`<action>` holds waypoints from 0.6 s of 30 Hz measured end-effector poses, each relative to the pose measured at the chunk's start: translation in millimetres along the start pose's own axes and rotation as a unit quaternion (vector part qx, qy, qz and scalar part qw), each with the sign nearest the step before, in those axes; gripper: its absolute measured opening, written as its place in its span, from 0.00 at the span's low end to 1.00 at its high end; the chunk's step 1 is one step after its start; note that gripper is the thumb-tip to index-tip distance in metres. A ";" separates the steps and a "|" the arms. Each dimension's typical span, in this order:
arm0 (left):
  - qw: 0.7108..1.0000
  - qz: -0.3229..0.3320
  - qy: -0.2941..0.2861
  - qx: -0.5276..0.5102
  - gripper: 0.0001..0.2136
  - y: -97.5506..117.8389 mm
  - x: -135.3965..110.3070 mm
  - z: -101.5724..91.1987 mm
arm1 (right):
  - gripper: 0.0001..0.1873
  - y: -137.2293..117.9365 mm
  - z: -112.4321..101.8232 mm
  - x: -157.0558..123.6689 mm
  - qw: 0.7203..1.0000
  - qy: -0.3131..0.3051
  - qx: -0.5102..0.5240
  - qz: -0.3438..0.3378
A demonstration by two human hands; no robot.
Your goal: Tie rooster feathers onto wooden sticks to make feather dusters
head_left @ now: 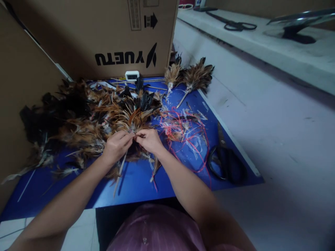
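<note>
My left hand [117, 146] is closed around the base of a feather duster [133, 118], where the brown and black feathers meet its thin stick [120, 170]. The stick slants down toward me from under the fingers. My right hand [149, 140] pinches at the same spot, its fingertips meeting those of the left; what lies between them is too small to make out. Piled to the left are loose brown and black feathers [81, 136]. Right of my hands lies a tangle of red string [172, 130] with clear plastic strips.
Black-handled scissors [226, 160] lie at the table's right side. Two feather dusters [199, 75] rest at the back right, near a small white digital display [132, 75]. A large cardboard box [86, 35] stands behind the blue table [138, 190]. More scissors [232, 25] lie on the ledge.
</note>
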State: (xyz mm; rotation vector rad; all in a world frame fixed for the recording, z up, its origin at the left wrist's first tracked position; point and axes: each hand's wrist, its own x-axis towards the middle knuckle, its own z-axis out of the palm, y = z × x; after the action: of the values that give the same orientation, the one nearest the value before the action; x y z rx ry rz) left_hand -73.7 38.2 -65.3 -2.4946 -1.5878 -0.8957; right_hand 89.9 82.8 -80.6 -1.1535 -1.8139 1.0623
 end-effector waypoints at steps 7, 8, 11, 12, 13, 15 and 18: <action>1.000 0.003 -0.013 -0.005 0.10 0.1 0.7 0.6 | 0.06 0.3 0.1 -0.6 1.000 0.008 -0.012 -0.020; 1.000 0.002 -0.022 -0.005 0.10 0.7 1.1 0.2 | 0.06 0.2 -0.1 -0.7 1.000 0.007 -0.017 -0.024; 0.999 -0.009 -0.041 0.021 0.11 3.6 2.7 -1.3 | 0.06 -0.7 -0.6 -1.1 0.999 0.007 -0.026 -0.034; 0.998 -0.016 -0.047 0.032 0.11 4.4 3.3 -1.7 | 0.06 -0.9 -0.7 -1.1 0.999 0.007 -0.027 -0.037; 0.998 -0.025 -0.052 0.040 0.11 4.8 3.8 -2.0 | 0.06 -1.1 -0.7 -1.2 0.999 0.006 -0.027 -0.041; 0.996 -0.044 -0.065 0.036 0.10 4.0 4.5 -2.1 | 0.07 -1.2 -0.7 -1.3 0.998 0.005 -0.029 -0.055; 0.993 -0.072 -0.088 -0.017 0.09 -0.3 4.8 -1.6 | 0.08 -1.0 -0.9 -1.3 0.996 -0.001 -0.034 -0.078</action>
State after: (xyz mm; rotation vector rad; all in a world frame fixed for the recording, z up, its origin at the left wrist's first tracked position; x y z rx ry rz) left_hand -73.2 41.7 -61.7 -2.5728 -1.8415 -0.7396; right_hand 90.9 81.6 -79.5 -1.0309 -1.9216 0.9180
